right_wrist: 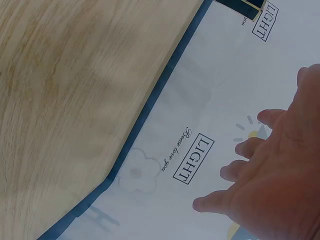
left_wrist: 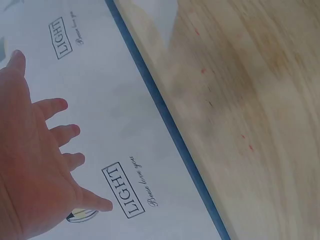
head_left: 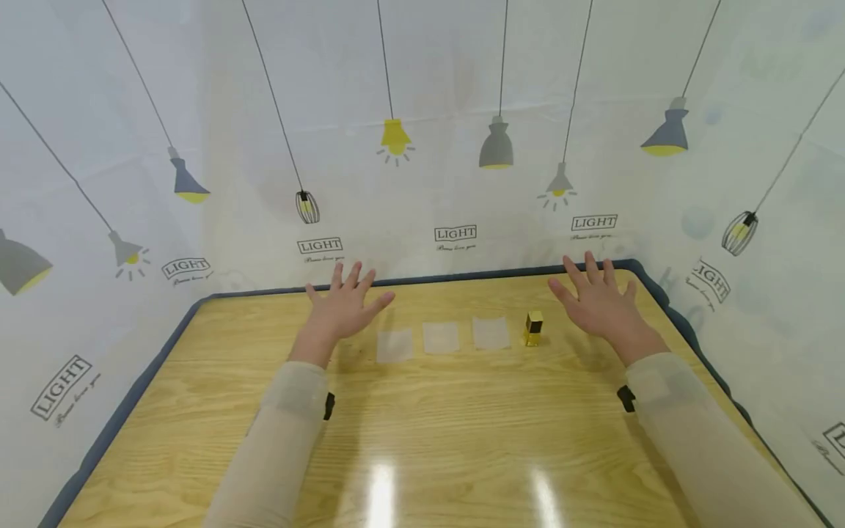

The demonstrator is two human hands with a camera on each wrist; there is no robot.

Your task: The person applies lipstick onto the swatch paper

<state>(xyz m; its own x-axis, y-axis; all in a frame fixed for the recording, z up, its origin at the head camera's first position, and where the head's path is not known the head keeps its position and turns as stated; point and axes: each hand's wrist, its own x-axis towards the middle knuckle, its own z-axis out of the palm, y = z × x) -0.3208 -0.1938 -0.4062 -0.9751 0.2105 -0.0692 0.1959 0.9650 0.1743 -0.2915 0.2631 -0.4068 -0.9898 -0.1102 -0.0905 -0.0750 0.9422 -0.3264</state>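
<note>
My left hand (head_left: 342, 308) is held out over the far left of the wooden table (head_left: 422, 425), its fingers spread and nothing in them. Over the far right, my right hand (head_left: 602, 304) is spread the same way, also holding nothing. Just left of that hand stands a small upright gold block-shaped item (head_left: 533, 328) with a black face; its dark gold-edged part (right_wrist: 245, 7) shows at the top of the right wrist view. Between the hands lie three thin whitish squares, a left one (head_left: 394, 345), a middle one (head_left: 441, 338) and a right one (head_left: 491, 334), side by side.
A whitish cloth wall (head_left: 449, 176) printed with hanging lamps surrounds the table at the back and sides. Dark blue edging (head_left: 462, 277) runs along the table's border. Black bands show at both sleeve cuffs.
</note>
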